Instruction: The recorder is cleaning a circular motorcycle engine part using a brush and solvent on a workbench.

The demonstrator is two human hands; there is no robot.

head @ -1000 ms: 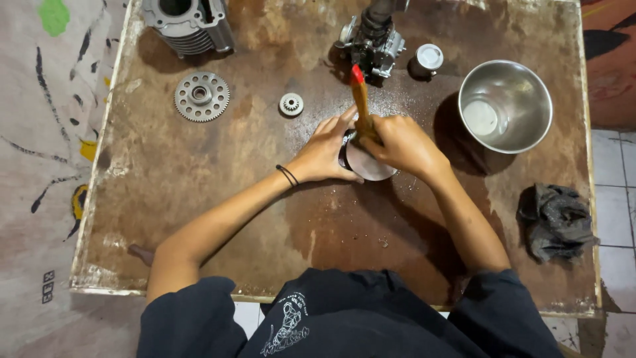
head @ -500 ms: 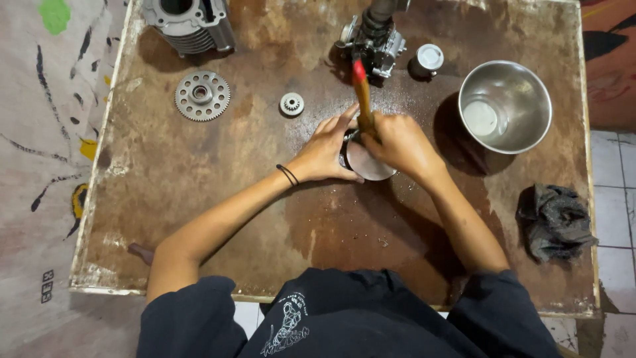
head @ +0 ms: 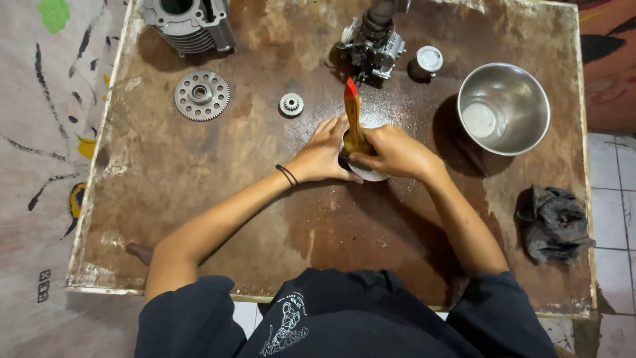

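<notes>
Before you lies the rusty brown square worktable (head: 218,199), and everything here sits relative to it. At its far left corner stands a finned grey metal cylinder block (head: 189,23); toward the far right edge, a round steel bowl (head: 503,109); on the near right edge, a crumpled dark rag (head: 553,222). At the table's centre, your left hand (head: 324,152) spreads half open against a small round metal part (head: 361,166), steadying it. Your right hand (head: 394,152) is closed around a wooden-handled tool with a red tip (head: 352,116), held upright over that part. Bare tabletop lies open on the near left.
</notes>
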